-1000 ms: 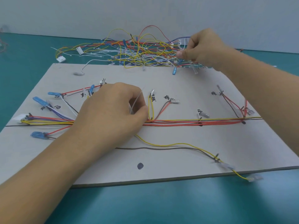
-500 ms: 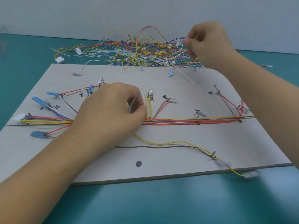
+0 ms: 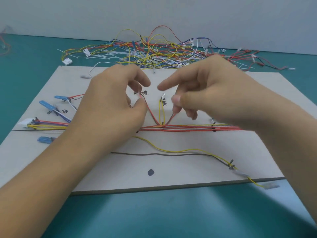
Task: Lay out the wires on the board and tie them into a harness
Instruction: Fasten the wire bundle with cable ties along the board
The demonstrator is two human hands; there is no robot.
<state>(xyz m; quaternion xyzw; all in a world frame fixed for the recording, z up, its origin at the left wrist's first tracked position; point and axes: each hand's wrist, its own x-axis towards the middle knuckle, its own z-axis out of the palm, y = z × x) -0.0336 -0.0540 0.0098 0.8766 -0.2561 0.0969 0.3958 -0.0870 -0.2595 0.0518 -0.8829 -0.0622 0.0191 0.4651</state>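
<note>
A grey board lies on the teal table. A bundle of red and yellow wires runs along its drawn line. Three short branches rise from the bundle: a red-brown pair on the left, a yellow pair in the middle, and a red-brown pair on the right. My left hand pinches the top of the left pair between thumb and finger. My right hand pinches the top of the right pair, with its index finger stretched out to the left. Both hands hide the wire ends.
A tangled pile of loose wires and white cable ties lies behind the board. Blue terminals and a white connector sit at the board's left. A loose yellow wire and a brown wire trail to the front right edge.
My right hand came back from the wire pile to the middle of the board. My left hand lifted off the bundle and moved up to the left branch. The view shifted closer.
</note>
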